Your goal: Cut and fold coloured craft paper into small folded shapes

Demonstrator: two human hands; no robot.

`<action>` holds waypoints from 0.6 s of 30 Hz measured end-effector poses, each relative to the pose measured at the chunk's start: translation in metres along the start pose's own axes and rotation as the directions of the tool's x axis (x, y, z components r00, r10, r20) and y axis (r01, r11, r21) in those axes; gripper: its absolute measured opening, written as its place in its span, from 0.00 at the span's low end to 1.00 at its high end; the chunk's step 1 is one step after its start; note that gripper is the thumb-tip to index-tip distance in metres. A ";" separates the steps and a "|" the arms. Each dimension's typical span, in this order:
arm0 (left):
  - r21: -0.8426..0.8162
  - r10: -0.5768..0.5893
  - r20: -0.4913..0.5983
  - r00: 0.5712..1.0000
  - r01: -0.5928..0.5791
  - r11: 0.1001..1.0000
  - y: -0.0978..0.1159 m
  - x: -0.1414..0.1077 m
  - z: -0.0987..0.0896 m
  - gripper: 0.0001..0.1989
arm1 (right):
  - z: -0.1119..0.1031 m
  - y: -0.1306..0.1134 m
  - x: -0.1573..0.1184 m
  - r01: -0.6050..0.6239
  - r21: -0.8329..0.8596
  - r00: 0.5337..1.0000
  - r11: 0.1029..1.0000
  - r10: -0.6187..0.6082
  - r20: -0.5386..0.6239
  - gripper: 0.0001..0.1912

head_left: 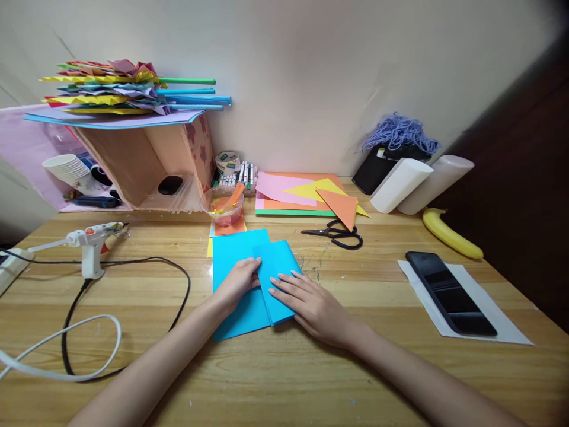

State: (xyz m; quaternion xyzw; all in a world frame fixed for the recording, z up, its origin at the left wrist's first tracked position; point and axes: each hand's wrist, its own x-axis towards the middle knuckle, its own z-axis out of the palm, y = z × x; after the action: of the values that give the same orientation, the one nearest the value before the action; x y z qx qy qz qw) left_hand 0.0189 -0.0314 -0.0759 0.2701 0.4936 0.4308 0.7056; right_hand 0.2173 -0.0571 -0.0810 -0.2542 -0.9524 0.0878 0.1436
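Note:
A blue sheet of paper [235,314] lies on the wooden table in front of me, its right part folded into a layered flap [278,267]. My left hand [240,281] pinches the left edge of that flap between thumb and fingers. Across the flap's right side rests my right hand [313,302], its fingers stretched out flat on the paper and its thumb hidden. Just behind the blue paper stands a clear bowl [222,207] with orange and yellow paper pieces. Black-handled scissors [342,234] lie behind my right hand, beside an orange folded piece [340,207].
At the left are a white glue gun [91,249] with looping cables and an open box [198,154] topped with paper fans. Coloured sheets [288,188] lie at the back. On the right are a phone [451,293], a banana [451,234] and white rolls [402,185].

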 end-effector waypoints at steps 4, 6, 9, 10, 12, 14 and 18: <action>0.013 0.000 0.003 1.000 0.000 1.000 0.000 0.001 -0.001 0.15 | 0.000 0.000 0.000 0.004 0.001 1.000 1.000 -0.004 0.011 0.23; 0.013 -0.004 0.000 1.000 0.004 1.000 0.000 0.000 -0.001 0.14 | 0.000 0.000 0.000 0.012 0.005 1.000 1.000 -0.012 0.008 0.23; 0.007 -0.013 -0.001 1.000 0.013 1.000 0.002 -0.001 0.001 0.13 | 0.000 -0.001 0.001 0.014 0.015 1.000 1.000 -0.014 -0.003 0.24; 0.008 -0.015 -0.002 1.000 0.015 1.000 0.002 -0.001 0.002 0.13 | 0.000 -0.001 0.001 0.011 0.017 1.000 1.000 -0.011 -0.005 0.24; 0.020 -0.012 -0.016 1.000 0.012 1.000 0.004 -0.003 0.004 0.14 | 0.000 0.000 0.001 0.007 0.019 1.000 1.000 -0.007 -0.007 0.24; 0.038 -0.010 -0.032 0.999 0.012 0.999 0.005 -0.004 0.005 0.15 | 0.001 0.000 0.000 0.007 0.018 1.000 1.000 -0.007 -0.005 0.24; 0.064 -0.029 -0.021 0.999 0.030 0.997 0.006 -0.006 0.006 0.14 | 0.002 0.000 0.001 0.010 0.026 1.000 1.000 -0.010 -0.002 0.24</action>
State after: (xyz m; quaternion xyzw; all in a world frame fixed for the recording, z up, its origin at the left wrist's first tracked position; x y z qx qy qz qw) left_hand 0.0216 -0.0330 -0.0659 0.2809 0.5181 0.4068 0.6980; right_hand 0.2163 -0.0568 -0.0826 -0.2475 -0.9524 0.0992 0.1480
